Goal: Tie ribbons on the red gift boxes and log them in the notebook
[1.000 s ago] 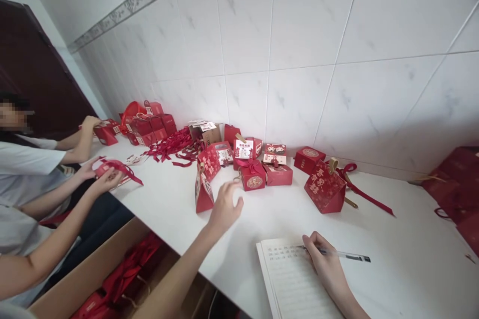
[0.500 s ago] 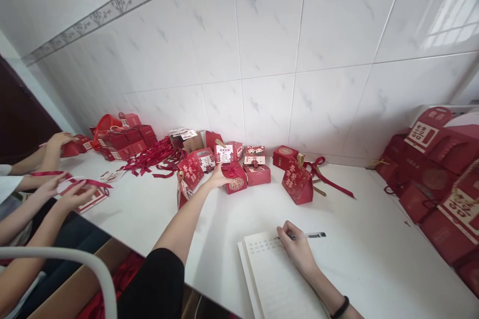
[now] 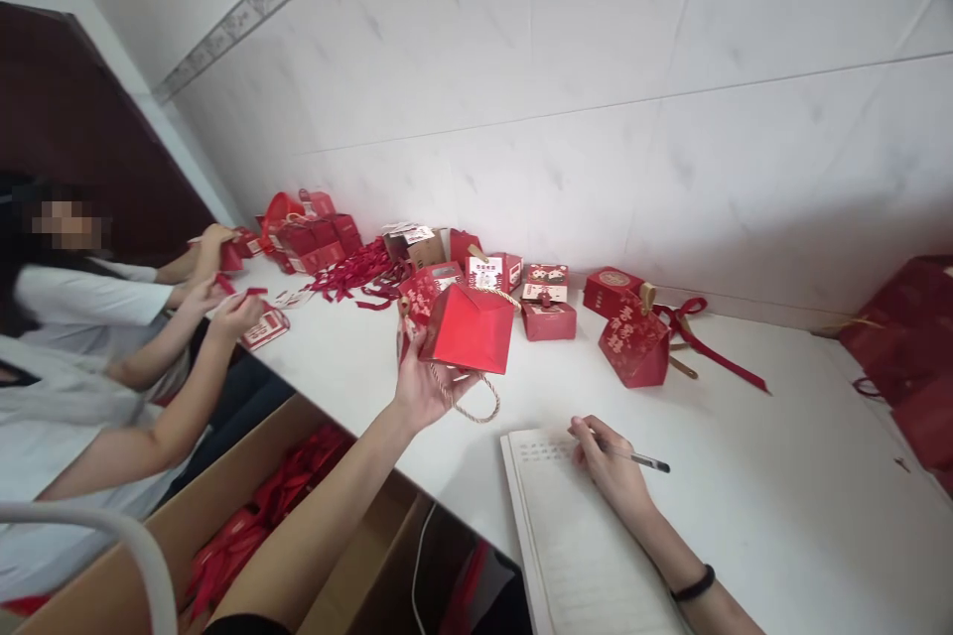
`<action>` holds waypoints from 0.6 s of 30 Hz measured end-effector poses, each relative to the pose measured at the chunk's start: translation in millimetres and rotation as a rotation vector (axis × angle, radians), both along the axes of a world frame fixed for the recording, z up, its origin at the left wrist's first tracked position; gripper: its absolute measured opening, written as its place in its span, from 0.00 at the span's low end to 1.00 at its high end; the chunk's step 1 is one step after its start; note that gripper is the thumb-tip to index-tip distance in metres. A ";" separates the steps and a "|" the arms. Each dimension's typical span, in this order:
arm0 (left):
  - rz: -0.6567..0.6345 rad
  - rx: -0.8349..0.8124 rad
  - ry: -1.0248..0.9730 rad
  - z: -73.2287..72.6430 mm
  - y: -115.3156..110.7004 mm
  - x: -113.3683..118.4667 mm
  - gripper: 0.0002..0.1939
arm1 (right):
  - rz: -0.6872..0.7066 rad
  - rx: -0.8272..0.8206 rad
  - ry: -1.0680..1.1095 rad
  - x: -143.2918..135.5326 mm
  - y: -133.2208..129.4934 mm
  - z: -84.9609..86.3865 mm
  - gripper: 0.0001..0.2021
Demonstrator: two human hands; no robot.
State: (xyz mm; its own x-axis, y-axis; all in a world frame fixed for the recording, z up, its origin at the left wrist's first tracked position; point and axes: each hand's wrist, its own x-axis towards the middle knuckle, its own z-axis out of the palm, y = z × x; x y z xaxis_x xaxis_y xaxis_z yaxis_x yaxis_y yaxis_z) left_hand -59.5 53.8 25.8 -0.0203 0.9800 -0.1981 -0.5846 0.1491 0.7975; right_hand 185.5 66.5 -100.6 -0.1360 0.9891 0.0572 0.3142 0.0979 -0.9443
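Note:
My left hand (image 3: 424,389) is closed around a red gift box (image 3: 476,327), lifted above the table and tipped so a plain glossy side shows. A twisted gold cord (image 3: 480,407) loops below the box and another stretch runs along its top. In my right hand (image 3: 614,461) a dark pen (image 3: 644,459) is gripped, its cap end pointing right. That hand rests by the upper edge of an open notebook (image 3: 588,546), whose top lines carry handwriting. Close to the lifted box stand several patterned red boxes, among them a small red box (image 3: 549,320) and a house-shaped box (image 3: 635,347).
Red ribbons (image 3: 353,278) lie heaped near the wall, beside stacked red boxes (image 3: 317,243). More boxes (image 3: 904,347) are piled at the right. Co-workers' hands (image 3: 234,317) handle red pieces at the left. Below the table edge sits a carton (image 3: 245,451) with red items inside.
My left hand has raised a red gift box off the table and brought it nearer, turning it. My right hand keeps its pen at the notebook. The view has swung left.

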 end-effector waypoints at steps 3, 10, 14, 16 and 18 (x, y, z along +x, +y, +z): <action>-0.013 0.037 -0.094 5.8 -36.9 -3.3 0.26 | 0.021 -0.009 -0.053 2.9 -0.7 -1.6 0.26; 0.082 0.040 -0.063 -1.2 -93.9 -12.8 0.30 | 0.023 -0.006 -0.106 8.2 -1.8 -2.1 0.26; 0.088 0.027 -0.118 -7.2 -107.5 -19.7 0.32 | 0.021 -0.043 -0.134 9.0 -4.8 3.4 0.26; 0.095 0.016 -0.152 -8.1 -111.1 -22.0 0.33 | 0.022 -0.062 -0.134 9.4 -6.0 5.7 0.26; 0.110 0.015 -0.160 -7.6 -113.2 -22.7 0.32 | 0.017 -0.080 -0.137 9.8 -6.8 7.1 0.26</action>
State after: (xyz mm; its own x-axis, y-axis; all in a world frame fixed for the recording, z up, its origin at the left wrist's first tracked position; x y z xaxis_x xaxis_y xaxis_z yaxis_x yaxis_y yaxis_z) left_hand -82.1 -59.5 18.2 -0.0970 0.9764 -0.1927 -0.7164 0.0659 0.6946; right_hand 195.3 59.7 -93.5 -0.1542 0.9872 -0.0418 0.4397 0.0306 -0.8976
